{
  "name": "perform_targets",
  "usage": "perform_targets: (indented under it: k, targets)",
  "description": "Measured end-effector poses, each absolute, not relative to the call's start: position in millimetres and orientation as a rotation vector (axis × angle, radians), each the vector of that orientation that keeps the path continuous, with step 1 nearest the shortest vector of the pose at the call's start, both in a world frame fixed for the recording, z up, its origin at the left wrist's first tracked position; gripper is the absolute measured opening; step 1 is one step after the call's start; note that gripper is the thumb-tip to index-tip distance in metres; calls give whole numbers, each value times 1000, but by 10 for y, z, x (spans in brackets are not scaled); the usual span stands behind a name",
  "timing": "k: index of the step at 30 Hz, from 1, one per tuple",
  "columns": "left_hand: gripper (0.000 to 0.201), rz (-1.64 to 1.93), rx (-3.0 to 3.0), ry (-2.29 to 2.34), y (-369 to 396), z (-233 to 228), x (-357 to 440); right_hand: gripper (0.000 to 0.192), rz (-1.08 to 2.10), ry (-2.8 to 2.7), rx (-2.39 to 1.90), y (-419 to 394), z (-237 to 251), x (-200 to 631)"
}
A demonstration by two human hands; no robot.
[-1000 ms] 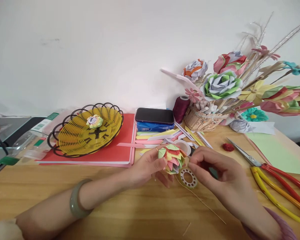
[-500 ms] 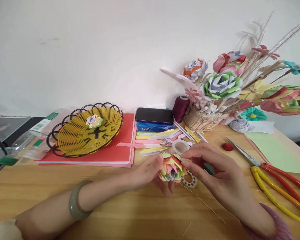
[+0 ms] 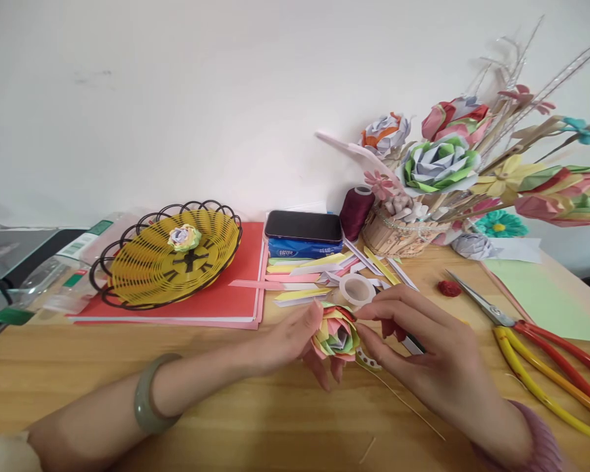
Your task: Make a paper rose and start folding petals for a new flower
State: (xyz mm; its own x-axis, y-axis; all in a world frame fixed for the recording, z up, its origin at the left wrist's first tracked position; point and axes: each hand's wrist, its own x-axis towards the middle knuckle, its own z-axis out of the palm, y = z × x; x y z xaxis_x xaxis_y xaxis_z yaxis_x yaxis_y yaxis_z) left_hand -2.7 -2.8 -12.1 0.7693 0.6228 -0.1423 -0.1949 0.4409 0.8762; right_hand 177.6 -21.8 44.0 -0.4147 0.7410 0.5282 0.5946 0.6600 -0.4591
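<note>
A folded paper flower [image 3: 336, 334] of pink, yellow and green petals is held just above the wooden table [image 3: 236, 406]. My left hand [image 3: 295, 341] grips it from the left. My right hand [image 3: 423, 354] pinches its right edge with thumb and forefinger. A thin wire [image 3: 403, 406] trails from the flower across the table toward the right. A small tape ring [image 3: 368, 359] lies under my right fingers, mostly hidden. A clear tape roll [image 3: 356, 288] sits just behind the flower.
A yellow wire basket [image 3: 167, 259] with a small paper flower [image 3: 184, 237] rests on red paper [image 3: 236, 288]. A phone on a blue pack [image 3: 303, 233], a dark thread spool [image 3: 356, 213], a bouquet basket [image 3: 403, 229], paper strips [image 3: 319, 269] and red-yellow scissors [image 3: 535, 354] stand nearby.
The flower has been turned in my hands so its open centre faces the camera, and it sits lower. My right fingers have shifted onto its right edge, covering the tape ring.
</note>
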Motion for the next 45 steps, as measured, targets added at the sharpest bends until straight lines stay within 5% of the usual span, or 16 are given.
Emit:
perform_targets:
  k: [12, 29, 45]
  targets:
    - [61, 556, 1115, 534, -73, 24, -25, 18, -182, -2260, -975, -198, 328, 1830]
    - [69, 551, 1174, 612, -110, 87, -37, 20, 781, -2094, -1142, -150, 414, 1767]
    - [69, 576, 1144, 619, -99, 72, -42, 12, 516, -2134, -1027, -170, 399, 1774]
